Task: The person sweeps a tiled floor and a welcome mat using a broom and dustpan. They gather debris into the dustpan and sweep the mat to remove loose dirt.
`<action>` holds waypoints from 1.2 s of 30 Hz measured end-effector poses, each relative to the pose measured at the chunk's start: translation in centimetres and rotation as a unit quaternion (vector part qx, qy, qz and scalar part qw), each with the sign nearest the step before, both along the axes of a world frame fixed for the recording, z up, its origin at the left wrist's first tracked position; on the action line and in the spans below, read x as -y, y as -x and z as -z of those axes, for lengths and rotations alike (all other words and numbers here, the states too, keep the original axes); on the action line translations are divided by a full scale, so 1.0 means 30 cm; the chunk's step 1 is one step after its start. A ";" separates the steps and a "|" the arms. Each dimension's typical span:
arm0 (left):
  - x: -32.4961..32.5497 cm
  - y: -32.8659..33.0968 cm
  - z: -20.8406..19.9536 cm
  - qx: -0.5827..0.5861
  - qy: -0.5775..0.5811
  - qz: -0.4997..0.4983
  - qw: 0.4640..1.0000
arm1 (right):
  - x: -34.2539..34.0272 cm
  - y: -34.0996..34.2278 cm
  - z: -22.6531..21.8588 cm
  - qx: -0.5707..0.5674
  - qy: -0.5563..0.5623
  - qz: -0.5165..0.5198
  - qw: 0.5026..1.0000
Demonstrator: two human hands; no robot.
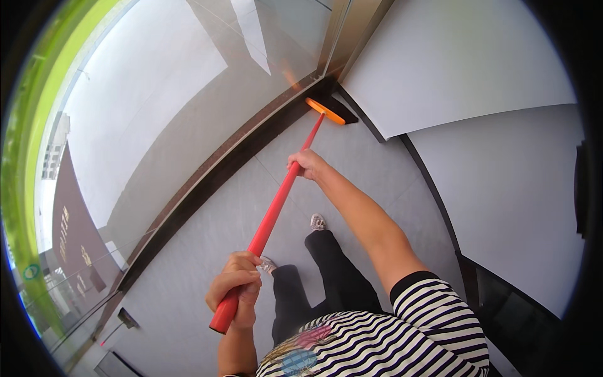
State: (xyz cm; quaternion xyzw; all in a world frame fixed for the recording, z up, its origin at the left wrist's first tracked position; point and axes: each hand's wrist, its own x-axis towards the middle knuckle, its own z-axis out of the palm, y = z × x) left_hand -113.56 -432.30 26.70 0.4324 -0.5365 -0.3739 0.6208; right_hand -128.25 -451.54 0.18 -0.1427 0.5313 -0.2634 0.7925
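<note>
A broom with a long red handle (pixel 274 215) slants across the view, from near my body up to the far corner. Its orange head (pixel 333 117) with black bristles (pixel 344 114) rests on the floor, close to where the glass wall meets a white panel. Around the top end of the handle, nearest me, my left hand (pixel 237 286) is closed. Farther down the handle, toward the head, my right hand (pixel 305 164) grips it with the arm stretched out.
On the left runs a glass wall (pixel 188 119) with a dark brown bottom frame (pixel 207 162). White panels (pixel 465 69) with dark base edges stand at the right. My feet are on the grey tiled floor (pixel 195 251). A small dark object (pixel 127 318) with a thin stick lies lower left.
</note>
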 end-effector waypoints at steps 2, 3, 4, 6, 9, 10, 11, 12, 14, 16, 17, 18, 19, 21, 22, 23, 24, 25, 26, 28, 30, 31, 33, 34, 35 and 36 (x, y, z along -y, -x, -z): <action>-0.064 -0.038 -0.002 0.021 -0.013 -0.015 1.000 | -0.056 -0.045 0.007 0.005 0.004 -0.029 1.000; -0.104 -0.070 -0.022 0.047 -0.023 -0.015 0.999 | -0.091 -0.079 -0.008 0.008 0.006 -0.045 0.999; -0.146 -0.103 -0.045 0.072 -0.033 -0.015 0.997 | -0.135 -0.128 -0.025 0.022 -0.006 -0.052 0.998; -0.223 -0.179 -0.112 0.086 -0.043 -0.031 0.995 | -0.232 -0.245 -0.077 0.051 -0.022 -0.061 0.997; -0.375 -0.291 -0.206 0.096 -0.054 -0.062 0.992 | -0.397 -0.438 -0.121 0.093 -0.043 -0.095 0.990; -0.429 -0.328 -0.233 0.100 -0.053 -0.072 0.991 | -0.455 -0.503 -0.131 0.106 -0.051 -0.106 0.987; -0.491 -0.361 -0.260 0.104 -0.053 -0.087 0.989 | -0.522 -0.575 -0.154 0.106 -0.061 -0.125 0.985; -0.553 -0.387 -0.294 0.107 -0.053 -0.110 0.987 | -0.593 -0.651 -0.187 0.106 -0.072 -0.145 0.981; -0.680 -0.436 -0.356 0.113 -0.052 -0.159 0.979 | -0.745 -0.796 -0.230 0.114 -0.092 -0.182 0.972; -0.787 -0.501 -0.422 0.152 -0.058 -0.154 0.975 | -0.898 -0.926 -0.261 0.138 -0.108 -0.223 0.959; -0.846 -0.529 -0.450 0.170 -0.059 -0.154 0.972 | -0.974 -0.990 -0.290 0.146 -0.117 -0.247 0.951; -0.907 -0.558 -0.464 0.166 -0.046 -0.178 0.969 | -1.047 -1.047 -0.318 0.152 -0.127 -0.262 0.944; -0.975 -0.597 -0.492 0.169 -0.039 -0.169 0.970 | -1.128 -1.104 -0.345 0.174 -0.141 -0.264 0.938; -1.076 -0.674 -0.561 0.182 -0.015 -0.155 0.971 | -1.232 -1.160 -0.428 0.195 -0.153 -0.256 0.934; -1.122 -0.712 -0.572 0.154 0.040 -0.162 0.974 | -1.274 -1.179 -0.489 0.197 -0.152 -0.248 0.936; -1.168 -0.741 -0.580 0.126 0.095 -0.170 0.973 | -1.305 -1.189 -0.534 0.198 -0.150 -0.241 0.938; -1.203 -0.769 -0.597 0.113 0.110 -0.147 0.977 | -1.334 -1.194 -0.561 0.200 -0.142 -0.229 0.942; -1.227 -0.802 -0.608 0.098 0.123 -0.121 0.980 | -1.347 -1.170 -0.582 0.202 -0.134 -0.214 0.946; -1.245 -0.832 -0.617 0.085 0.141 -0.097 0.982 | -1.350 -1.142 -0.603 0.205 -0.123 -0.201 0.950; -1.283 -0.879 -0.579 0.041 0.112 -0.044 0.992 | -1.315 -1.071 -0.599 0.173 -0.079 -0.168 0.967; -1.308 -0.883 -0.500 0.058 -0.003 -0.047 0.997 | -1.237 -0.988 -0.508 0.130 -0.038 -0.149 0.979; -1.263 -0.859 -0.440 0.044 -0.021 -0.067 0.997 | -1.178 -0.936 -0.456 0.109 -0.016 -0.154 0.982; -1.135 -0.814 -0.255 -0.063 -0.074 -0.071 0.993 | -1.029 -0.792 -0.328 0.017 -0.010 -0.107 0.994; -1.066 -0.780 -0.198 -0.040 -0.080 -0.031 0.996 | -0.963 -0.728 -0.217 0.005 -0.017 -0.083 0.996; -1.021 -0.744 -0.138 -0.002 -0.112 -0.001 0.994 | -0.904 -0.659 -0.124 -0.047 -0.012 -0.097 0.994; -0.987 -0.701 -0.080 -0.029 -0.122 0.009 0.992 | -0.857 -0.597 -0.067 -0.063 -0.037 -0.097 0.993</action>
